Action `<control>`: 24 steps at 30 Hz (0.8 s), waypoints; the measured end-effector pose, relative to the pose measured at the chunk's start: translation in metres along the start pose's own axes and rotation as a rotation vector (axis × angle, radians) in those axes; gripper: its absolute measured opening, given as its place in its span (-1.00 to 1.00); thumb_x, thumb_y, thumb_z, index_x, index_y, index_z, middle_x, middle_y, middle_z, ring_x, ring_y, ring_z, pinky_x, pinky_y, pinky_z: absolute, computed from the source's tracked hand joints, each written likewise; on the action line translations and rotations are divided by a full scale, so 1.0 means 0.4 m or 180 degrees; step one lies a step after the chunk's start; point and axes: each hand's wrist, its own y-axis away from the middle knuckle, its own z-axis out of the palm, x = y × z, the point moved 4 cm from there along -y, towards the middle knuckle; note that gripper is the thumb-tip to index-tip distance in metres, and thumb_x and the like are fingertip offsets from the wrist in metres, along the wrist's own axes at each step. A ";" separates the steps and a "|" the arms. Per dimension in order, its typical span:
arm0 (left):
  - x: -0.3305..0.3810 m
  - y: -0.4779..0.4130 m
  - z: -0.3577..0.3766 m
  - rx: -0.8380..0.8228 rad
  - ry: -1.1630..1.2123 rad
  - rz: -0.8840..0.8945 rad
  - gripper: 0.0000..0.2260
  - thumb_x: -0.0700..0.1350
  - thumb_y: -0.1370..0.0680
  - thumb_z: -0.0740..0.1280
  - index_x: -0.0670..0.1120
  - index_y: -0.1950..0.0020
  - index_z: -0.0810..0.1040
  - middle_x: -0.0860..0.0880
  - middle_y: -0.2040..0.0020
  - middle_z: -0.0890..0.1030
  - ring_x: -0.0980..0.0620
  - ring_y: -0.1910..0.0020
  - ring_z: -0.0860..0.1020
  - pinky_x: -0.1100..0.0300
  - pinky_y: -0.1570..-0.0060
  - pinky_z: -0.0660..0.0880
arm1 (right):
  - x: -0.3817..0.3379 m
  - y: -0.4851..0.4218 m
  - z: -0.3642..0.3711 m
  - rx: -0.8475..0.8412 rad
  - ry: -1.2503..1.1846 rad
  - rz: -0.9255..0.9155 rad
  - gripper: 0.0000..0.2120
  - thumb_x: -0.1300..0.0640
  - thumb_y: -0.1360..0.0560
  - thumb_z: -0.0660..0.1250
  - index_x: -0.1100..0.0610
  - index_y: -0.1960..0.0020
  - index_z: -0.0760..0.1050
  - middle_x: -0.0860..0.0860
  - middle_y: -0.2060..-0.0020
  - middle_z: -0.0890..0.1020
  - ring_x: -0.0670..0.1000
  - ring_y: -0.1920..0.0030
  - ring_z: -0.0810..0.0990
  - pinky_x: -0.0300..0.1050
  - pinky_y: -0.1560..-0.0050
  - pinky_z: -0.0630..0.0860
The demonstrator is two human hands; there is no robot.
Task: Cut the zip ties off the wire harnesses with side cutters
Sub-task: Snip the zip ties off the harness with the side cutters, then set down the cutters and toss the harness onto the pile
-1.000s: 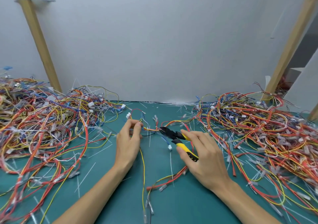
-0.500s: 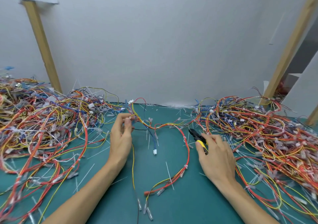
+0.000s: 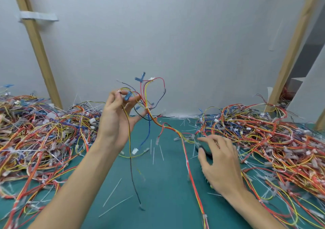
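Left hand (image 3: 115, 121) has lifted the wire harness (image 3: 154, 118), pinching it; right hand (image 3: 220, 160), fingers loosely spread, rests over the cutters (image 3: 207, 154).

Soft, even light covers my desk (image 3: 167, 184), with only faint shadows. My raised fingers (image 3: 136, 98) and the wires (image 3: 159, 121) are blurred, and the posts (image 3: 37, 40) at the edges lean with wide-angle distortion.

Left hand (image 3: 119, 118) raised, forearm angled up from near left, fingertips pinching a wire harness (image 3: 154, 118) — right hand (image 3: 221, 160) low, palm down, fingers loosely curled over side cutters (image 3: 205, 152), grip hidden.
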 end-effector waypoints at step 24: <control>-0.132 -0.017 0.050 -0.0297 0.0147 -0.0941 -0.76 -0.11 -0.68 0.07 -0.10 0.11 0.43 -0.05 0.33 0.57 -0.07 0.01 0.64 -0.23 -0.19 0.47 | -0.244 -0.084 0.154 -0.3692 -0.5074 0.1244 -0.49 0.11 -0.56 0.35 -0.17 -0.41 0.25 0.15 -0.23 0.60 0.42 -0.15 0.57 0.38 -0.01 0.57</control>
